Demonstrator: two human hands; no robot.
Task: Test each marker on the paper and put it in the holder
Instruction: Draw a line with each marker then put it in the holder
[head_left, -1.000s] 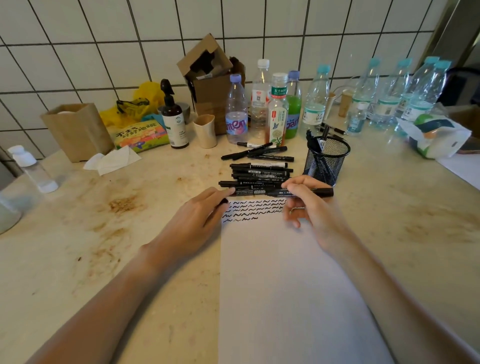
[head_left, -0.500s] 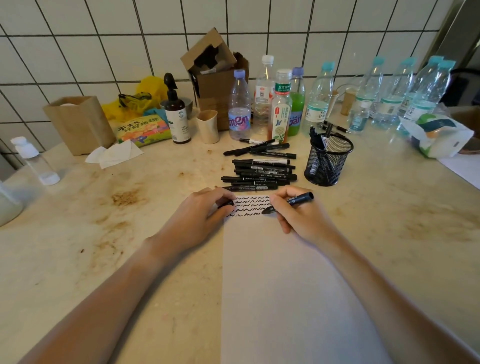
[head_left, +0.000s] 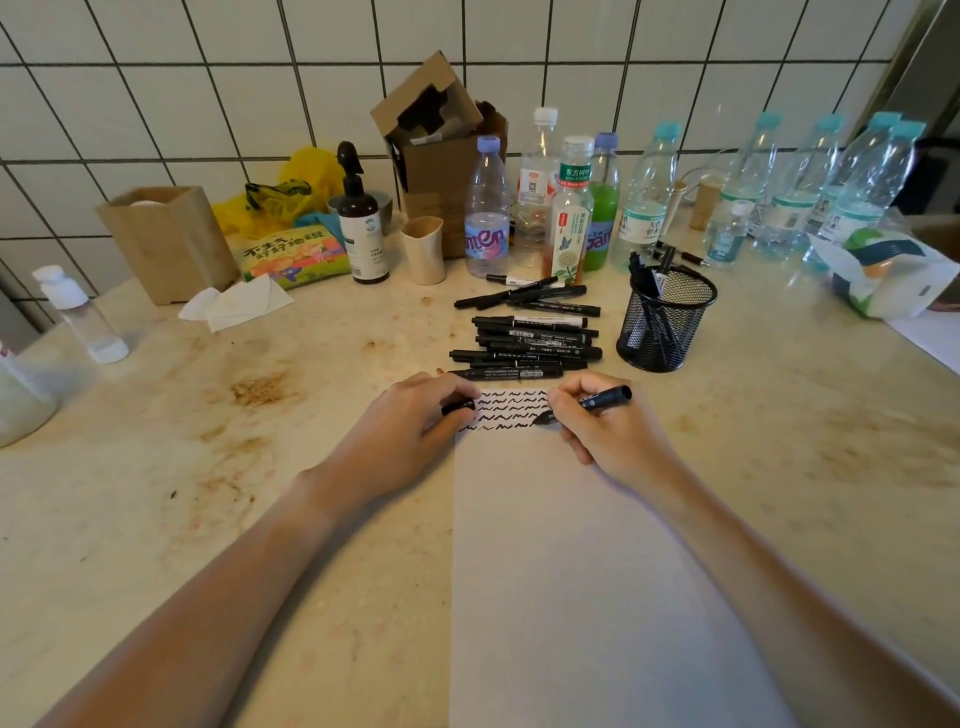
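Marker (head_left: 587, 407) is in the right hand (head_left: 608, 431), pinched in a writing grip, tip down on the paper (head_left: 571, 571) at the right end of the lowest row of squiggles (head_left: 511, 410). A second ago that marker was lying sideways above the sheet with both hands on it, looks like the cap coming off; half a second ago the tip was nearing the sheet; now it's at the marks, so the test stroke is under way. Left hand (head_left: 410, 431) rests on the paper's top left corner, fingers curled round a small black piece, probably the cap (head_left: 458, 406); it hasn't shifted. Landmark is the paper: pile of untested markers (head_left: 524, 345) just beyond its top edge, a few more loose ones behind that. Mesh holder (head_left: 665, 322) sits beyond the top right corner, near the writing hand, already with several markers in it. Bottles (head_left: 644, 192) and a cardboard box (head_left: 441, 150) line the wall further back. My read: stroke, recap, drop in holder; a good share of the pile is left.
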